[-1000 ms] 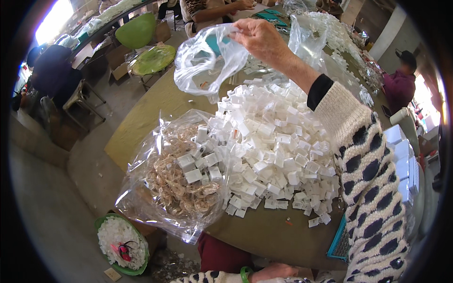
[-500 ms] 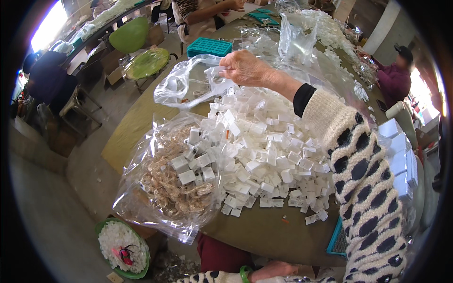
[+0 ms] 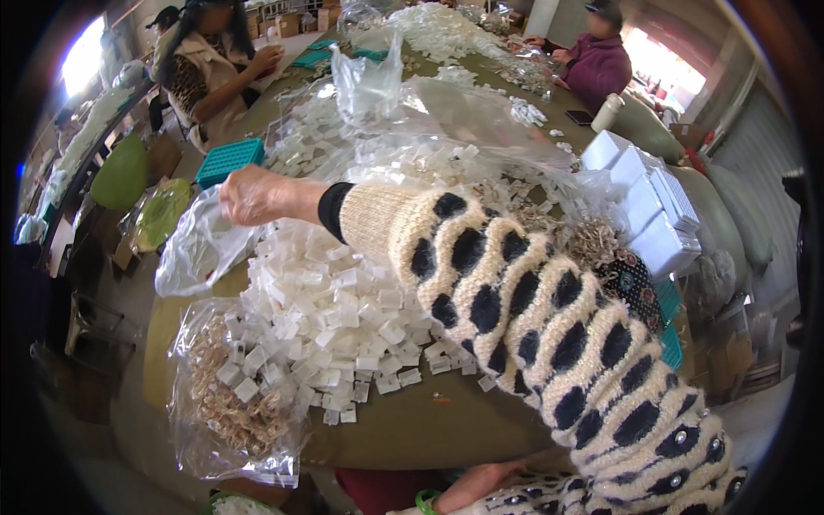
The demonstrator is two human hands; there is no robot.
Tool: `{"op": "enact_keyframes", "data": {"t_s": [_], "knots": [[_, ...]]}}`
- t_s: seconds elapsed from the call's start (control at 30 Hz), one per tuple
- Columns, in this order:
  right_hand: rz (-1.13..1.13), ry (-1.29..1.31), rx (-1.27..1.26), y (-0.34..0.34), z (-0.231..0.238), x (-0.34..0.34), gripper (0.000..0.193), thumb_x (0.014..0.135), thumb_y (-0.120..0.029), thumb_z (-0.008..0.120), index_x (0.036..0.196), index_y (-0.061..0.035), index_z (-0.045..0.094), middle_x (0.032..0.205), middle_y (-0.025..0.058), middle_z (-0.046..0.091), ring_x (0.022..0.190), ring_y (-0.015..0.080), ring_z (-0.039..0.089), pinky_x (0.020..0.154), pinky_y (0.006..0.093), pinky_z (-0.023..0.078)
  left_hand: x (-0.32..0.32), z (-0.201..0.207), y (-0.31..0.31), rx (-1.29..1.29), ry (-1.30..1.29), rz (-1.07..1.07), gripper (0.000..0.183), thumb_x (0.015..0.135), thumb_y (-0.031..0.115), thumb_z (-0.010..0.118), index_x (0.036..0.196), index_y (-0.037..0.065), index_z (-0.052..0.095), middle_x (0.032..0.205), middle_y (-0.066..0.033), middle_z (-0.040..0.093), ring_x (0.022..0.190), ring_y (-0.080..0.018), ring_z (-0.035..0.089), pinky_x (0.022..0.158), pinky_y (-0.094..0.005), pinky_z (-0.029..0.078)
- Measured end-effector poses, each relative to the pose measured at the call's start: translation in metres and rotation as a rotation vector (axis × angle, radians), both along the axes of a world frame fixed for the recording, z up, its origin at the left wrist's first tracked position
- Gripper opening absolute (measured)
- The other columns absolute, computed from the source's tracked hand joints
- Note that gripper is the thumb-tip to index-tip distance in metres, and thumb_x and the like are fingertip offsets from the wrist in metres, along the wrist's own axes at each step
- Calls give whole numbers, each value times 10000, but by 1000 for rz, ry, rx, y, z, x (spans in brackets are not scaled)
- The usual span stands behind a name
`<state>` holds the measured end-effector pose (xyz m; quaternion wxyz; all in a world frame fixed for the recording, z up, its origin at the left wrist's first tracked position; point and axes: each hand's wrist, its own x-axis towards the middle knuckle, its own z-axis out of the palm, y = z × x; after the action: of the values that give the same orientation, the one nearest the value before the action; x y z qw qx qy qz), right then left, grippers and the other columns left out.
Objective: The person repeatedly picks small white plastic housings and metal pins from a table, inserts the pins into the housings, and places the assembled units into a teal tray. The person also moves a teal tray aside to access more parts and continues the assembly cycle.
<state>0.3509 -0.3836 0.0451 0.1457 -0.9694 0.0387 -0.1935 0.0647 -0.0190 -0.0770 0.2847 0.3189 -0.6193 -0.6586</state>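
My right hand point(image 3: 257, 196) reaches across the table with its fingers closed on a crumpled white plastic bag point(image 3: 202, 245). The bag hangs at the table's left side, beside a heap of small white plastic cases point(image 3: 343, 296). My left hand point(image 3: 476, 487) rests low at the near edge, a green bangle point(image 3: 425, 502) at its wrist; its fingers are mostly hidden. In front of the heap at the left lies a clear plastic bag point(image 3: 279, 433) with tan, stringy pieces point(image 3: 227, 386) and several white cases point(image 3: 245, 378) on top.
A teal slotted tray point(image 3: 230, 161) stands beyond my right hand. White boxes point(image 3: 639, 202) are stacked at the right. Clear plastic sheeting point(image 3: 463, 112) covers the middle. Two co-workers point(image 3: 210, 81) point(image 3: 596, 64) sit at the far sides, and a green chair point(image 3: 120, 172) stands left.
The view has swung, so the table sits further left and more of its far right shows. My right hand still grips the white bag, which now hangs lower and more gathered.
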Motion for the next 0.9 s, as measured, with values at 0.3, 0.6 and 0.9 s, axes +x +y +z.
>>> {"op": "enact_keyframes", "data": {"t_s": [0.3, 0.6, 0.9], "knots": [[19, 113, -206, 47, 42, -66, 409, 732, -145, 626, 1133, -83, 682, 1251, 147, 607, 1133, 374, 594, 942, 465, 513, -8, 2, 2, -115, -103, 2, 223, 975, 219, 540, 1053, 50, 663, 919, -185, 665, 840, -353, 637, 725, -414, 491], [-3, 184, -280, 99, 82, -164, 211, 754, -98, 640, 940, 0, 661, 1097, 184, 630, 1049, 325, 587, 866, 467, 506, -54, -49, 15, -18, -192, -67, 231, 935, 195, 566, 1082, 37, 650, 992, -141, 682, 926, -266, 642, 825, -353, 496], [60, 32, -292, 150, 76, -282, 192, 748, -55, 645, 927, 12, 646, 988, 136, 638, 1000, 269, 596, 867, 410, 497, -61, -30, -17, 742, 164, 118, 207, 963, 181, 585, 944, -10, 662, 853, -89, 676, 719, -138, 638, 658, -267, 544]]}}
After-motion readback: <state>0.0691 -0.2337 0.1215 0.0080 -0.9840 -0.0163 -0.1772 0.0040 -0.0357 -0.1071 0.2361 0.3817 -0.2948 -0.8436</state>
